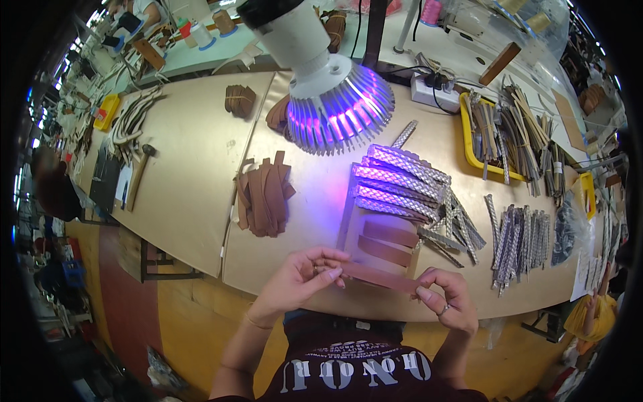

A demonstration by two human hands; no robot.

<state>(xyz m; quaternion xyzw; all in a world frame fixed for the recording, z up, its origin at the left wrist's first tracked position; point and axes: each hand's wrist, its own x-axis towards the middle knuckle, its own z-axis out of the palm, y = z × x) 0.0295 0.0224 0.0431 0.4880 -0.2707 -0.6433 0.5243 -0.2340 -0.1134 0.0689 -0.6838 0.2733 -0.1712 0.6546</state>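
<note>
Between my two hands a brown leather strip point(379, 276) is stretched over the near edge of a flat board point(348, 231). My left hand point(305, 278) pinches its left end, and my right hand point(450, 298) grips the right end between thumb and fingers. Just beyond it, brown strips point(387, 242) lie across the board. Farther up the same board, several silvery braided strips point(398, 181) rest side by side under purple light. More thin braided strips point(462, 224) fan out at the board's right side. A pile of brown leather strips point(263, 195) lies left of the board.
A lamp with a finned head point(341, 110) hangs low over the table point(191, 154). Bundled braided strips point(519, 244) lie at the right, below a yellow tray point(469, 144) of strips. A white power strip point(432, 92) stands behind. At the left lies a hammer point(140, 175).
</note>
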